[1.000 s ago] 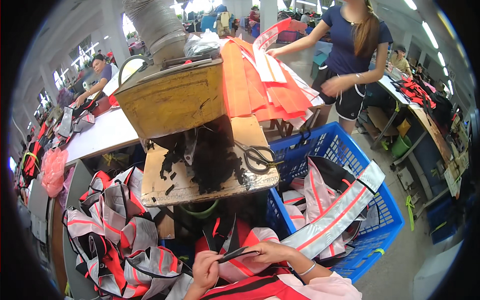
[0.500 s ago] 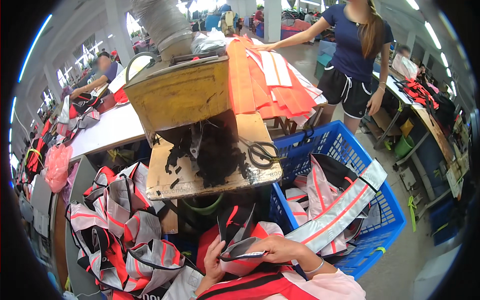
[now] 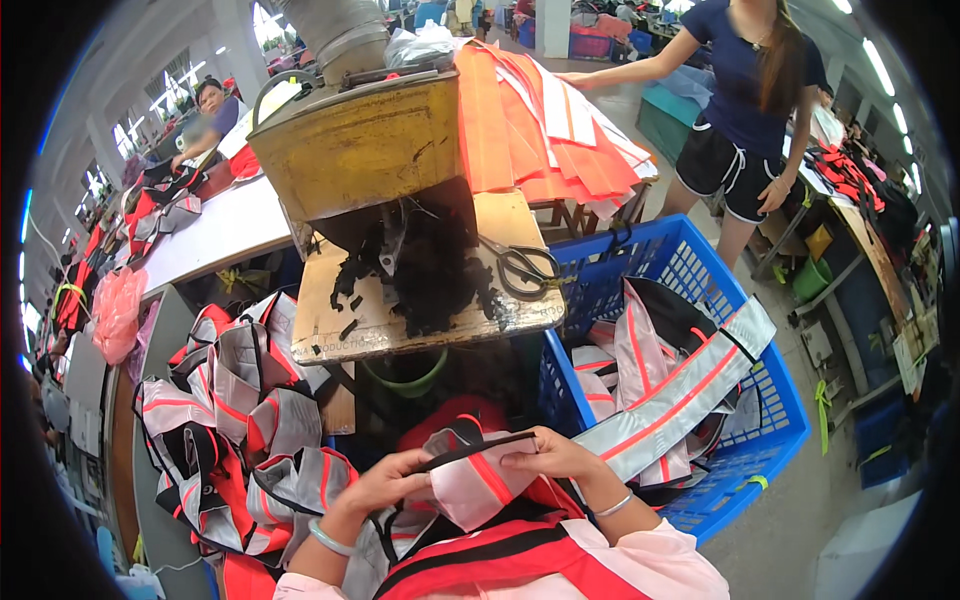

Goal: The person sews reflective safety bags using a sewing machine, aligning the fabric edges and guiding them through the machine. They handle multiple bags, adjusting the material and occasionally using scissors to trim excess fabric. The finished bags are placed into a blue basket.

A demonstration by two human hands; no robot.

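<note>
Between my hands is a silver-grey fabric piece (image 3: pixel 455 492) with an orange-red stripe and a black-bound edge. My left hand (image 3: pixel 392 482) pinches it near one end of the dark edge, the fingertips partly behind the cloth. My right hand (image 3: pixel 556 456) is closed on the other end. Across my lap lies red fabric (image 3: pixel 500 572) with a black band. Left of my hands is a heap of similar grey, red and black sewn pieces (image 3: pixel 235 440). A long grey strip with an orange stripe (image 3: pixel 672 392) slants down to the right hand's side.
A blue plastic crate (image 3: pixel 785 420) at right holds more pieces. Ahead, a yellow metal machine housing (image 3: pixel 360 145) stands over a wooden board (image 3: pixel 345 325) with black scraps (image 3: pixel 430 290) and scissors (image 3: pixel 525 268). Orange strips (image 3: pixel 520 130) are stacked behind, beside a standing person (image 3: pixel 745 80).
My left hand has moved up and turned over the fabric's edge; the piece now lies flatter, its striped face showing. My right hand has risen slightly. The standing person has shifted right in view.
</note>
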